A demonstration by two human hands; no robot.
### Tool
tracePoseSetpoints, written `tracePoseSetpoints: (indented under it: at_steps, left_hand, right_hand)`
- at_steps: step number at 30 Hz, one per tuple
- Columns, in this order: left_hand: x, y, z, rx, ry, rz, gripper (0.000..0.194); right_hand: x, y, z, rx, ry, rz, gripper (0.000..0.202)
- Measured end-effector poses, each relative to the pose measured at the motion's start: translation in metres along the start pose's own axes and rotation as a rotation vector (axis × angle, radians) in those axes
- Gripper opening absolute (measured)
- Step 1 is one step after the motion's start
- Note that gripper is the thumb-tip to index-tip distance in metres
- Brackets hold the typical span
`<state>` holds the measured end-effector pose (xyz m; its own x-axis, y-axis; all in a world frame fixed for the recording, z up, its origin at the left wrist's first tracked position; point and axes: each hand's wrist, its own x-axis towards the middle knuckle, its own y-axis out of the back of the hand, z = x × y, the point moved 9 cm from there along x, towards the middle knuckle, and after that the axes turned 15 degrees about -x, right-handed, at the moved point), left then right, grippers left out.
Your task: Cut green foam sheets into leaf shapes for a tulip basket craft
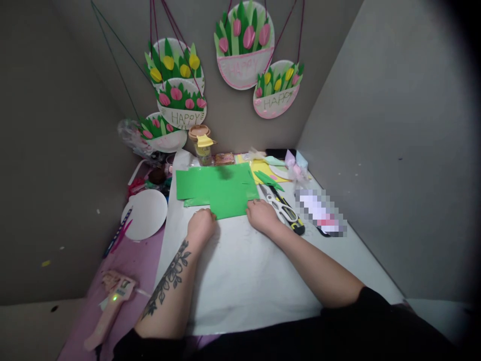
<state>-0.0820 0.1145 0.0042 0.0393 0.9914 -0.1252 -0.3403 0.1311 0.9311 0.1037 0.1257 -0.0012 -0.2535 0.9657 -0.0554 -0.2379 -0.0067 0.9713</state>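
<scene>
Green paper lies on the white-covered table in front of me, with several sheets or pieces overlapping. My left hand is closed at the lower left edge of the nearest sheet, its fingers curled and partly hidden. At the right edge of that same sheet, my right hand is closed too, fingers pinched at the paper. White-handled scissors lie just right of my right hand, beside a black and yellow cutter. Cut green paper leaves rest above the scissors.
A pink glue gun with a green light lies at the left. White paper plates sit near it. A lidded cup stands at the back. A phone lies right. Paper-plate flower baskets hang on the wall.
</scene>
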Motion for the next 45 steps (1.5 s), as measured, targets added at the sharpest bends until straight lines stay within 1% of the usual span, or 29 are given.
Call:
tracePoseSetpoints:
  at_steps: [2, 4, 6, 9, 10, 12, 16, 19, 21, 24, 29, 31, 34, 37, 39, 42, 44, 45]
  left_hand:
    - [-0.001, 0.002, -0.001, 0.003, 0.008, 0.010, 0.031]
    - [-0.002, 0.006, 0.001, -0.006, -0.040, 0.036, 0.031]
    - [-0.004, 0.007, 0.012, -0.023, -0.175, 0.040, 0.032]
    - [-0.011, 0.000, 0.035, -0.038, -0.419, -0.040, 0.036]
    - [-0.013, -0.003, 0.040, -0.034, -0.466, -0.066, 0.035]
    - [-0.016, -0.007, 0.045, -0.016, -0.497, -0.082, 0.033]
    - [-0.016, -0.010, 0.050, 0.039, -0.485, -0.050, 0.031]
    - [-0.017, -0.013, 0.054, 0.079, -0.479, -0.043, 0.031]
    - [-0.019, -0.014, 0.056, 0.101, -0.467, -0.045, 0.032]
    - [-0.023, -0.007, 0.053, 0.112, -0.402, -0.041, 0.031]
    - [-0.030, 0.012, 0.027, 0.114, -0.220, -0.083, 0.032]
    - [-0.030, 0.015, 0.020, 0.125, -0.189, -0.101, 0.032]
    - [-0.029, 0.017, 0.021, 0.146, -0.218, -0.099, 0.030]
    - [-0.028, 0.016, 0.025, 0.138, -0.245, -0.104, 0.030]
    - [-0.028, 0.018, 0.026, 0.110, -0.235, -0.104, 0.030]
    - [-0.027, 0.021, 0.024, 0.081, -0.214, -0.097, 0.031]
    - [-0.028, 0.021, 0.022, 0.084, -0.221, -0.102, 0.032]
    - [-0.028, 0.020, 0.021, 0.089, -0.227, -0.105, 0.033]
  right_hand:
    - [-0.001, -0.001, 0.002, -0.010, -0.028, 0.005, 0.030]
    - [-0.001, -0.003, 0.003, -0.014, -0.038, 0.009, 0.028]
    - [-0.002, -0.003, 0.002, -0.007, -0.021, 0.028, 0.027]
    - [-0.002, 0.000, -0.003, 0.045, 0.050, 0.083, 0.030]
    - [-0.002, 0.000, -0.005, 0.074, 0.086, 0.103, 0.033]
    - [-0.003, 0.002, -0.010, 0.135, 0.180, 0.142, 0.039]
    - [-0.011, 0.005, -0.026, 0.187, 0.378, 0.196, 0.043]
    - [-0.018, 0.007, -0.039, 0.157, 0.446, 0.200, 0.045]
    - [-0.022, 0.010, -0.044, 0.117, 0.425, 0.194, 0.046]
    - [-0.026, 0.011, -0.041, 0.037, 0.320, 0.161, 0.043]
    - [-0.027, -0.002, -0.015, -0.043, 0.137, 0.027, 0.041]
    - [-0.026, -0.005, -0.010, -0.045, 0.122, 0.013, 0.040]
    - [-0.026, -0.003, -0.012, -0.041, 0.144, 0.039, 0.040]
    - [-0.024, 0.003, -0.031, -0.019, 0.198, 0.068, 0.041]
    - [-0.020, 0.011, -0.053, 0.014, 0.249, 0.082, 0.043]
    - [-0.012, 0.028, -0.092, 0.067, 0.312, 0.111, 0.040]
    - [-0.007, 0.036, -0.114, 0.093, 0.351, 0.092, 0.039]
    - [-0.006, 0.038, -0.120, 0.101, 0.357, 0.075, 0.039]
